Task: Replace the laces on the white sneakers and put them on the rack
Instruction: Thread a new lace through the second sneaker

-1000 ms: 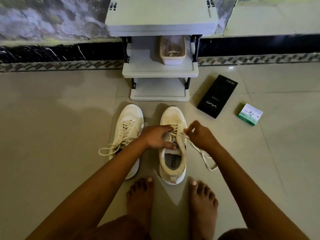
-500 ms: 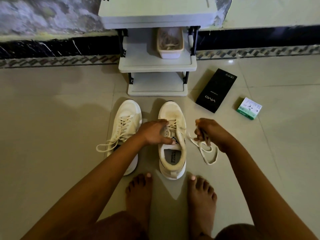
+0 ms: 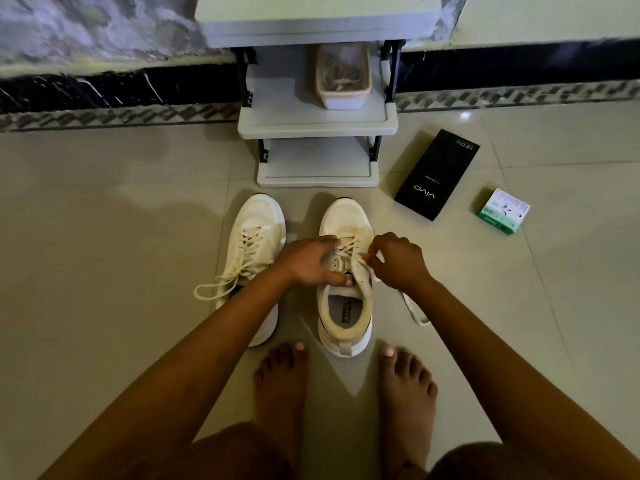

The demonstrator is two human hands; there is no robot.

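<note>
2 sneakers (image 3: 258, 244) sit side by side before the rack (image 3: 317, 123); 2 boxes (image 3: 437, 174) lie right of it.

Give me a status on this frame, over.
Left hand steadies right sneaker. Right hand pinches its lace. Left sneaker laced, untouched. Rack unobstructed.

Sneakers (image 3: 346, 271) white; rack (image 3: 317, 123) grey; phone box (image 3: 437, 174) black.

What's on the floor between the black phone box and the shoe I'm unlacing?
Nothing: in the head view, only bare tile lies between the black phone box and the right sneaker.
</note>
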